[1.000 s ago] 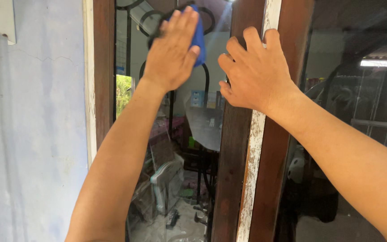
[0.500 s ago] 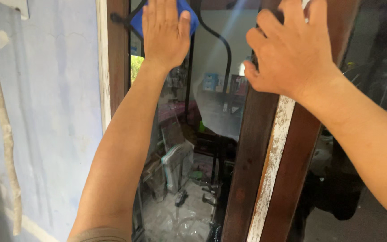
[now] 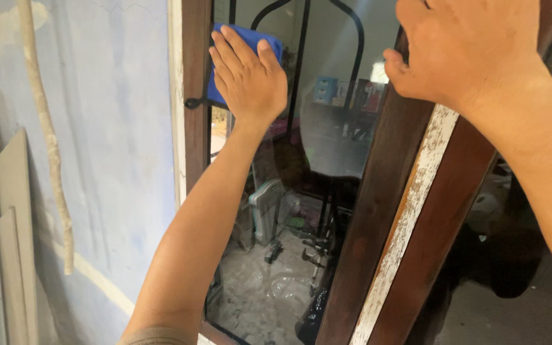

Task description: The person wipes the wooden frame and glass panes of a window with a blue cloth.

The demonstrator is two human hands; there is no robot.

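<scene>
**Cloth hand sliding down the pane, other hand bracing the frame**

Since the frame 0.5 s earlier, the left hand (image 3: 248, 76) is sitting lower and further toward the left edge of the glass, and the blue cloth (image 3: 225, 64) has come down with it; the right hand (image 3: 464, 48) is now showing higher and closer to the top border of the view.

The left hand is lying flat and spread, palm pressing the blue cloth against the glass pane (image 3: 327, 147). All 4 fingers are stretching upward and the thumb is pointing up along the right side, so the hand is fully open and pinning the cloth rather than gripping it. The cloth is peeking out above the fingertips and to the left of the knuckles, just beside the dark wooden frame (image 3: 196, 128) on the left of the hand. A black curved metal grille (image 3: 298, 83) is running behind the glass just to the right of the thumb.

The right hand is resting on the brown door edge (image 3: 378, 217), which is carrying a strip of peeling white paint (image 3: 410, 211) directly below the wrist. The thumb is hooking around the near side of the wood; the other fingers are cut off by the top border, so how tightly they are curling cannot be told.

To the left of the cloth hand, beyond the frame, a pale blue wall (image 3: 116, 128) is showing, with a rough stick (image 3: 46, 134) leaning against it.
</scene>
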